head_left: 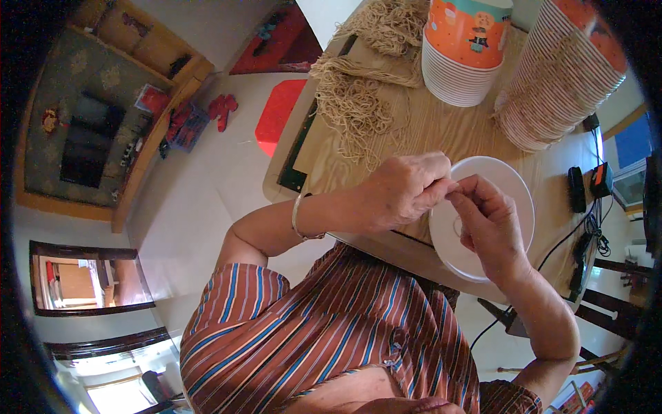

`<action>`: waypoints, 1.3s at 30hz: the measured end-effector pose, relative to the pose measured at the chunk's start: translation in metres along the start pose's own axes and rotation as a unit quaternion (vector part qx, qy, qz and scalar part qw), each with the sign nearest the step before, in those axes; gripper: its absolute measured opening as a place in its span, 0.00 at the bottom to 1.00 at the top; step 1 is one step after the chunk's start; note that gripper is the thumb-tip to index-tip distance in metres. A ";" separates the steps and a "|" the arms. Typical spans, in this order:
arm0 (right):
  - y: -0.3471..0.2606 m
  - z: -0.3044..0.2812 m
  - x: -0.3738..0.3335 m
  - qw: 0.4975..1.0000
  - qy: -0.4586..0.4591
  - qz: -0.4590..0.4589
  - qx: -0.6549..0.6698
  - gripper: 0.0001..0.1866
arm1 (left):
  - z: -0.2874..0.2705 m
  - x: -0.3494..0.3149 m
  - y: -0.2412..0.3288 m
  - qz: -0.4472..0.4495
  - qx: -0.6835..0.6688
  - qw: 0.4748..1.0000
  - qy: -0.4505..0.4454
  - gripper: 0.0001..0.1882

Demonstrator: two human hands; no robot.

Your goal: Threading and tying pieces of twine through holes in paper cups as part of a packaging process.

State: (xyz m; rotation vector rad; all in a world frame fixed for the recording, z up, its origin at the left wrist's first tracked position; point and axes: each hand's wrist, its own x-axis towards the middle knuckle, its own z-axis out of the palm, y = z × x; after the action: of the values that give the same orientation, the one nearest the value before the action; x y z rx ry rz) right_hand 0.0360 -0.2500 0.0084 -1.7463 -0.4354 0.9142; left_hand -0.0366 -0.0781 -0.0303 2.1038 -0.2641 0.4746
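My left hand (pixel 403 193), with a bracelet on its wrist, is closed in a pinch at the table's front side. Its fingertips meet those of my right hand (pixel 491 224), which is also pinched. Whatever lies between the fingers is too small or hidden to make out. Directly below both hands is a white round container or lid (pixel 514 186); its depth is hard to judge. Loose beige cord (pixel 355 110) lies heaped beyond my left hand. Farther back stands a stack of orange and white paper tubs (pixel 462 69).
A second tub stack (pixel 562 83), draped with beige strands, leans at the back right of the wooden table (pixel 331 162). Black adapters (pixel 601 181) and cables lie along the right edge. A red stool (pixel 279 117) stands left of the table.
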 end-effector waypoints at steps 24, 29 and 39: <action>0.010 -0.012 -0.001 0.988 -0.007 0.074 0.139 0.06 | -0.011 0.009 -0.004 -0.061 -0.045 0.996 -0.052 0.06; 0.016 -0.012 0.002 0.977 -0.016 0.100 0.189 0.07 | -0.003 0.002 -0.017 -0.085 -0.038 0.994 -0.050 0.06; 0.016 -0.007 0.005 0.967 -0.013 0.120 0.224 0.06 | 0.002 -0.007 -0.021 -0.166 -0.142 0.974 -0.068 0.10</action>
State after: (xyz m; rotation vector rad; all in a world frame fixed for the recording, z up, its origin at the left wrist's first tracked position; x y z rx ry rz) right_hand 0.0424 -0.2572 -0.0075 -1.3876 -0.0220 1.1114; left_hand -0.0349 -0.0688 -0.0501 1.8525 -0.0506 0.0869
